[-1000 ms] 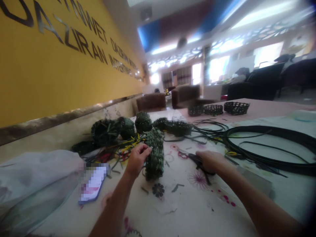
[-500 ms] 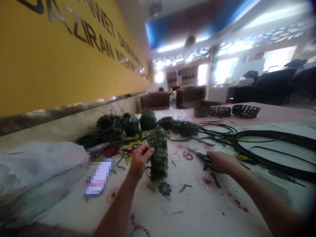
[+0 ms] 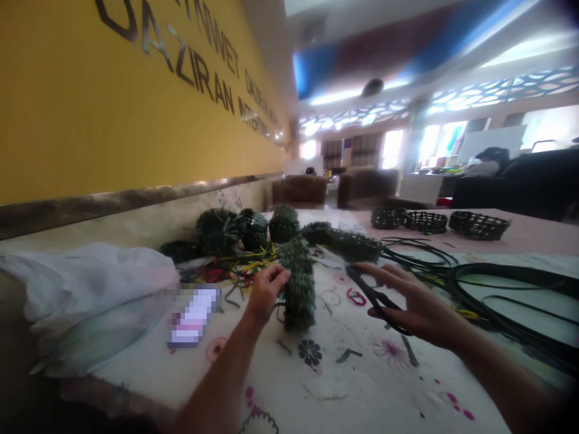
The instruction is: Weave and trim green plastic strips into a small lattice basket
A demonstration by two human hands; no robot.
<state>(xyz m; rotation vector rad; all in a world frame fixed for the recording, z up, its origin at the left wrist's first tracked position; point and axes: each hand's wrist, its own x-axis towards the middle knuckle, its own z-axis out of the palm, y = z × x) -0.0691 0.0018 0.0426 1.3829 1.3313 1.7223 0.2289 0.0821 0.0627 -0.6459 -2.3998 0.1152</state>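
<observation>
My left hand (image 3: 268,294) pinches the left edge of a dark green woven basket (image 3: 299,286), which stands on its side on the patterned tablecloth (image 3: 357,392). To the right, my right hand (image 3: 414,301) grips a pair of scissors (image 3: 373,292) by the dark handles, and the blades point left toward the basket. A gap separates the scissors from the basket. Beneath and around them lie short dark strip offcuts (image 3: 348,355). What the left fingertips press on behind the weave is hidden.
More woven baskets (image 3: 217,232) sit by the wall, with yellow and red strips (image 3: 244,265) before them. Coils of dark strip (image 3: 511,271) lie right; several openwork baskets (image 3: 479,224) stand behind. A white plastic bag (image 3: 99,283) and a blurred-out flat object (image 3: 194,316) are left.
My right hand has picked the scissors up off the tablecloth and brought them up and left toward the basket. The left hand keeps its hold; the camera view has turned slightly left.
</observation>
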